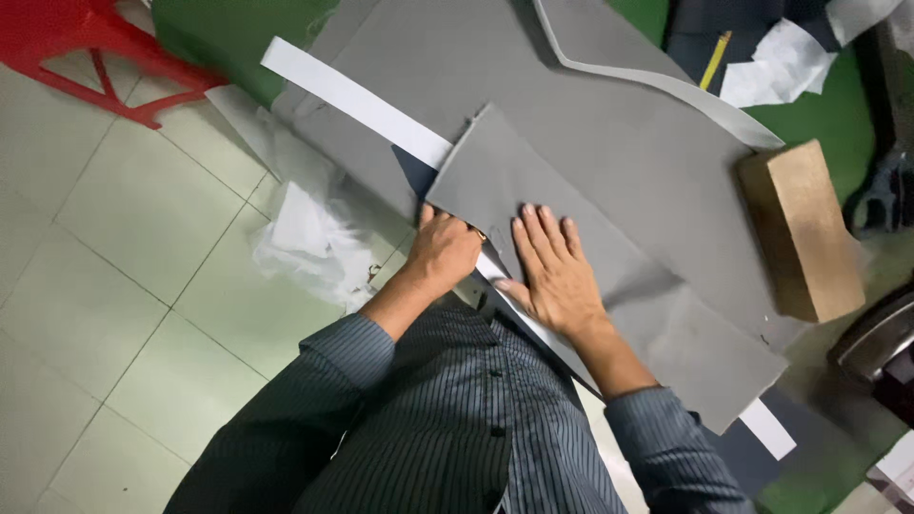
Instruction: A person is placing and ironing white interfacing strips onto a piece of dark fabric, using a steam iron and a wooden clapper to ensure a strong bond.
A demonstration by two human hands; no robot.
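The right hand lies flat, fingers spread, pinning a grey fabric piece on the surface, beside a white strip. The left hand is closed at the piece's near edge on something small — too hidden to name. How much of that edge is worked cannot be told.

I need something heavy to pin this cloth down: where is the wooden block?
In the head view the wooden block lies at the right, on the grey fabric's edge, beyond the right hand.

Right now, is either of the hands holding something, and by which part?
The right hand lies flat on the grey fabric piece, holding nothing. The left hand is closed; what it grips cannot be told.
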